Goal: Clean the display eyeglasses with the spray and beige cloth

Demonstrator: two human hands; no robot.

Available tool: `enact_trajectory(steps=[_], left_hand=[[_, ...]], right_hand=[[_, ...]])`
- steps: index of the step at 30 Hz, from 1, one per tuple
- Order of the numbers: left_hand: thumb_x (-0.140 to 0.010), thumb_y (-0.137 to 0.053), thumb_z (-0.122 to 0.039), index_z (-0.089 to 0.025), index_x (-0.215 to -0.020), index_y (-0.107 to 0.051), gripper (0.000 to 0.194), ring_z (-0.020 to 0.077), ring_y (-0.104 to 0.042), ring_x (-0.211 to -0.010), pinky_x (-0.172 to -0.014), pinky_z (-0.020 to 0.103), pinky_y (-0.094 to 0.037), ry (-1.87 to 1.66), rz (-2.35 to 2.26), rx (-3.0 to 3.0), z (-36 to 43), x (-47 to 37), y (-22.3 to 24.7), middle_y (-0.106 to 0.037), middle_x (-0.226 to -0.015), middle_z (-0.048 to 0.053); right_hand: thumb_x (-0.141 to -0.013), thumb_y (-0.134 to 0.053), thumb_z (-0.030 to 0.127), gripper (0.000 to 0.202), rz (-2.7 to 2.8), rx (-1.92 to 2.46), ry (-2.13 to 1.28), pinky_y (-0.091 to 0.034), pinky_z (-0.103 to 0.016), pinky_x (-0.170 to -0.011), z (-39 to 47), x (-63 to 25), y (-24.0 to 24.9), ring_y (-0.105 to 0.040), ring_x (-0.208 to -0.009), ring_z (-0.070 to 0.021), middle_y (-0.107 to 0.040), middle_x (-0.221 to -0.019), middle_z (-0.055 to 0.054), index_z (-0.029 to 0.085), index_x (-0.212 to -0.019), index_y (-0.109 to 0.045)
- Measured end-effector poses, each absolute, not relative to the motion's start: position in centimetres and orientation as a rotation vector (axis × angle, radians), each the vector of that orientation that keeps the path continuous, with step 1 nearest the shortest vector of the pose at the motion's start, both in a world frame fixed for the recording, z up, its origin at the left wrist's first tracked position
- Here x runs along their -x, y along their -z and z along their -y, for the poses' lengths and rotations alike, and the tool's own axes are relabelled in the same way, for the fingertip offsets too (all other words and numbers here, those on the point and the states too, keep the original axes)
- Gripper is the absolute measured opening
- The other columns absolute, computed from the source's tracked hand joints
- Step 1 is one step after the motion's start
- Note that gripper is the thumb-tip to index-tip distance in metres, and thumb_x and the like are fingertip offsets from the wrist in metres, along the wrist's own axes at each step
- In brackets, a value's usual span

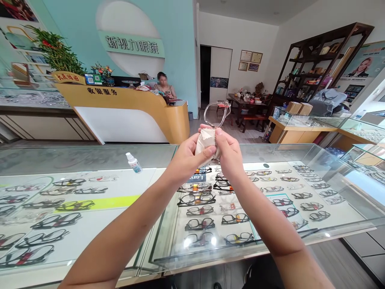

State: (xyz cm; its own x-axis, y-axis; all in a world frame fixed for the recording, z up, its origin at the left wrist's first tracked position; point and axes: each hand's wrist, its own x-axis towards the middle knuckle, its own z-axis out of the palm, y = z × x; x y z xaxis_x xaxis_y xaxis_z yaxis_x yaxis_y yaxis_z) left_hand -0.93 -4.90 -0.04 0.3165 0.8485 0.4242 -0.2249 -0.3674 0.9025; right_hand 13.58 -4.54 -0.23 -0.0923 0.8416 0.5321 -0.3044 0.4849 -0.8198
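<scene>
My left hand is closed around a cream cleaning cloth with a zigzag edge, its thumb pressed across the front. Close beside it, my right hand pinches at the cloth's right side, gripping a pair of eyeglasses. Thin, pale parts of the glasses stick up above both hands, with an orange-red tag near the top. Cloth and fingers hide the rest of the frame. Both hands are raised over the glass display case. A small white spray bottle stands on the case to the left.
Rows of eyeglasses lie inside the case under the glass. Beyond it, a person sits behind a wood-coloured counter. Further display cases stand at the right, below a dark shelf. A dark table is at the back.
</scene>
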Motion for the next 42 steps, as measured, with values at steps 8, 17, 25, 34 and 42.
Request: enact_trajectory(steps=[8,17,25,34,42], left_hand=[[-0.080,-0.099,-0.038,-0.019,-0.130,-0.073,0.060,0.0201,-0.067,-0.093,-0.079,0.026,-0.053,-1.322,-0.659,-1.590,5.3,-0.1,0.8,-0.075,-0.110,0.008],[-0.093,-0.082,-0.066,-0.018,-0.110,-0.076,0.050,0.0135,-0.057,-0.072,-0.065,0.025,-0.046,-1.265,-0.624,-1.560,4.8,0.5,1.0,-0.067,-0.087,0.004],[-0.089,-0.088,-0.060,-0.016,-0.101,-0.074,0.047,0.0144,-0.055,-0.073,-0.065,0.026,-0.043,-1.297,-0.695,-1.669,4.5,0.9,0.9,-0.065,-0.085,0.004],[-0.091,-0.083,-0.068,-0.019,-0.094,-0.075,0.050,0.0123,-0.049,-0.066,-0.060,0.025,-0.042,-1.642,-0.698,-1.516,5.1,-0.6,1.2,-0.061,-0.076,0.001],[-0.095,-0.078,-0.068,-0.018,-0.099,-0.073,0.050,0.0130,-0.045,-0.063,-0.057,0.027,-0.036,-1.234,-0.619,-1.725,3.8,1.8,0.4,-0.058,-0.075,0.001]], right_hand=[[-0.092,-0.079,0.047,0.028,1.190,0.594,-1.009,-0.061,-0.037,-0.098,4.7,-13.0,0.5,-0.075,-0.110,-0.0235,-0.083,-0.118,-0.007,0.023,-0.107,-0.085],[-0.099,-0.074,0.051,0.031,1.241,0.534,-0.987,-0.058,-0.033,-0.094,4.7,-13.2,0.3,-0.074,-0.102,-0.0203,-0.083,-0.109,-0.006,0.024,-0.101,-0.087],[-0.100,-0.068,0.061,0.042,1.287,0.524,-1.044,-0.061,-0.037,-0.100,4.6,-13.2,0.3,-0.076,-0.111,-0.0236,-0.084,-0.115,-0.008,0.024,-0.102,-0.086],[-0.103,-0.066,0.059,0.039,1.337,0.435,-1.003,-0.054,-0.042,-0.121,4.9,-12.2,1.0,-0.071,-0.127,-0.0257,-0.082,-0.126,-0.008,0.025,-0.104,-0.087],[-0.098,-0.067,0.064,0.046,1.226,0.518,-1.130,-0.062,-0.039,-0.105,3.6,-13.2,0.8,-0.077,-0.118,-0.0259,-0.085,-0.121,-0.008,0.023,-0.111,-0.085]])
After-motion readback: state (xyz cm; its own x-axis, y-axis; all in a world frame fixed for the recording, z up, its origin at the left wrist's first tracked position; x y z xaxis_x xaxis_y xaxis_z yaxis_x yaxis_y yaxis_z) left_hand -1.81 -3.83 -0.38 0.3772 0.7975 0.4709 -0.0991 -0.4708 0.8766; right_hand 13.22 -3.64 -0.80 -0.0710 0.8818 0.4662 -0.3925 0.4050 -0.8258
